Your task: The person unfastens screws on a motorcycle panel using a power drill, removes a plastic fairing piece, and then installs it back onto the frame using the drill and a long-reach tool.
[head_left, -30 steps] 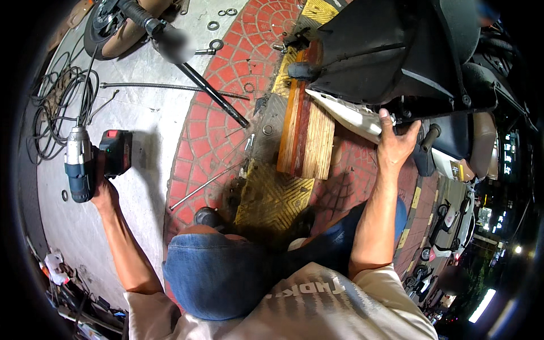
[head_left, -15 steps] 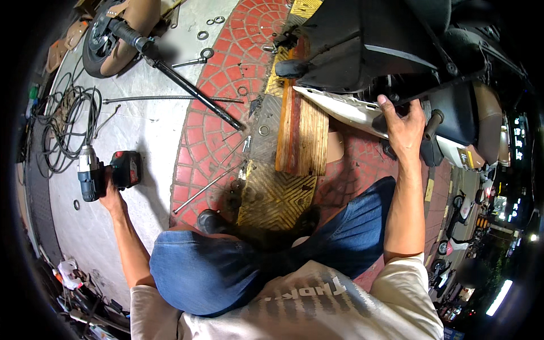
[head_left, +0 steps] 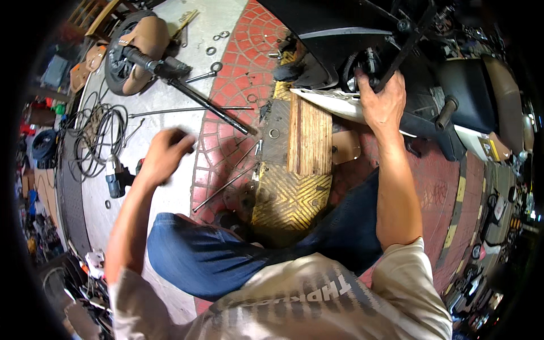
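Observation:
My left hand (head_left: 165,157) hangs over the pale floor, its fingers smeared by motion. Behind it lies a cordless impact wrench (head_left: 117,180), partly hidden by that hand and forearm. On the right, my right hand (head_left: 383,105) has thumb and fingers closed round the lower end of a black bar (head_left: 403,50) at the scooter (head_left: 462,85). Just left of this hand, the scooter's white side trim (head_left: 328,105) rests over a stack of wooden boards (head_left: 310,136). What the fingers press against underneath is hidden.
A wheel with a fork (head_left: 133,54) lies at the far left, its black tube (head_left: 212,107) reaching toward the middle. Thin rods (head_left: 226,187), a bolt, several rings (head_left: 211,51) and coiled black cable (head_left: 96,139) lie about. Yellow ribbed paving (head_left: 292,195) runs before my knees.
My left hand has let go of the impact wrench, left it on the floor and moved right. The black bar at my right hand now stands more steeply, and the scooter's dark panel has shifted.

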